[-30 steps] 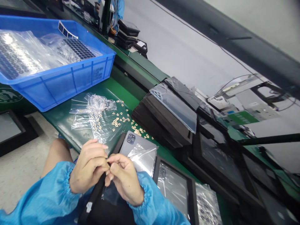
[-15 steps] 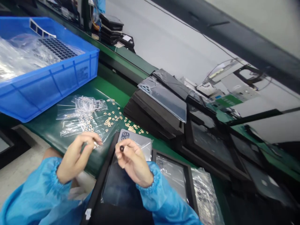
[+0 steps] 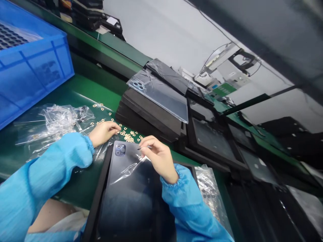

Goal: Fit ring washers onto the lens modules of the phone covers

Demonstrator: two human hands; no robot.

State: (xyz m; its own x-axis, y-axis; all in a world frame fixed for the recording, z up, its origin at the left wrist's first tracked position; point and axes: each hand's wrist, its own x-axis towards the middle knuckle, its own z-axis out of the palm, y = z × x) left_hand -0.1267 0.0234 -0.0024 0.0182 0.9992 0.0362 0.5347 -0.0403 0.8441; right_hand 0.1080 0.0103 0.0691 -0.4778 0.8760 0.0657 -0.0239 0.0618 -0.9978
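My left hand (image 3: 104,133) reaches to the small tan ring-shaped pieces (image 3: 129,137) on the green table, its fingers bent together at their edge; what is between the fingertips, if anything, is hidden. My right hand (image 3: 157,156) pinches a small dark piece (image 3: 139,149) over the top edge of a dark tablet-shaped panel (image 3: 128,191). The panel has a camera cluster (image 3: 120,150) at its upper left corner and clear film wrinkled across it. It lies in a black foam frame (image 3: 97,198).
A blue bin (image 3: 47,64) stands at the left. Crumpled clear plastic bags (image 3: 60,121) lie beside it. Behind the tan pieces is a black foam stack (image 3: 148,114) topped by a film-covered panel (image 3: 161,95). More framed panels extend right, near a clear bag (image 3: 209,188).
My left hand has moved right and forward to the tan pieces. My right hand has shifted off the panel's camera corner, showing more of the panel. The view has turned right.
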